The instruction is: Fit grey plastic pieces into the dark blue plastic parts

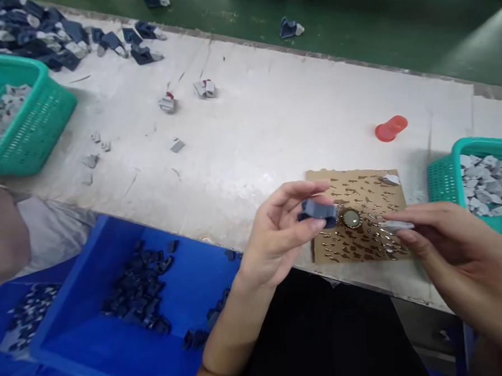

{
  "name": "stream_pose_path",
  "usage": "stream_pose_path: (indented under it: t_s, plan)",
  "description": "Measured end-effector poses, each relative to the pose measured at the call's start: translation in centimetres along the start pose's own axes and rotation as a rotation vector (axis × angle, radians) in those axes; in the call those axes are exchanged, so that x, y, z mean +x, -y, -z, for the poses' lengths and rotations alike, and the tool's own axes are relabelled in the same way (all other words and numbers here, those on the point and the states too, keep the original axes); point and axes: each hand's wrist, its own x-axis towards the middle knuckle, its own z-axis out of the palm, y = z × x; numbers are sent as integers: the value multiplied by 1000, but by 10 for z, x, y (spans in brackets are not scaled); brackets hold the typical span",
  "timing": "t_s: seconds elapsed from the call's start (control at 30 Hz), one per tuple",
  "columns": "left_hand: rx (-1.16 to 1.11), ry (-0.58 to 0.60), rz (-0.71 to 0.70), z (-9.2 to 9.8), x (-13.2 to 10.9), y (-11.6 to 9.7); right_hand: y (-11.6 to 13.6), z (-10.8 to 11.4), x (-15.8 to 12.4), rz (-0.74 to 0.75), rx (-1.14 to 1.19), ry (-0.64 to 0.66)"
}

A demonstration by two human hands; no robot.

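Observation:
A dark blue plastic piece (318,211) is pinched between the thumb and fingers of my left hand (274,234), held above the left edge of a cardboard sheet (330,251). My right hand (456,244) grips a small light grey plastic piece (396,225) by its end, over the sheet's right side. Shiny brown smears cover the cardboard. Between my hands a round bottle cap (352,219) with a pale, glossy filling sits on it. Another grey piece (391,179) lies at the sheet's upper right corner.
Green baskets of grey pieces stand at right (455,160) and left (41,131). A blue bin (175,349) holds dark blue pieces. A red plastic cap (391,128) and loose grey parts (176,145) lie on the white table (251,115). Another person's arm (5,234) reaches in at left.

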Motion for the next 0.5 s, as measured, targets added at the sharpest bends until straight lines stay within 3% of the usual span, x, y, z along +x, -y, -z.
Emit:
stream_pose_path:
  t_s: [0.2,0.5]
  plan:
    - [-108,-64,73,6,-7,13,1,-21,18,382,-314,-32]
    - [-160,-83,174,8,-17,18,-5,-31,24,503,-352,-7]
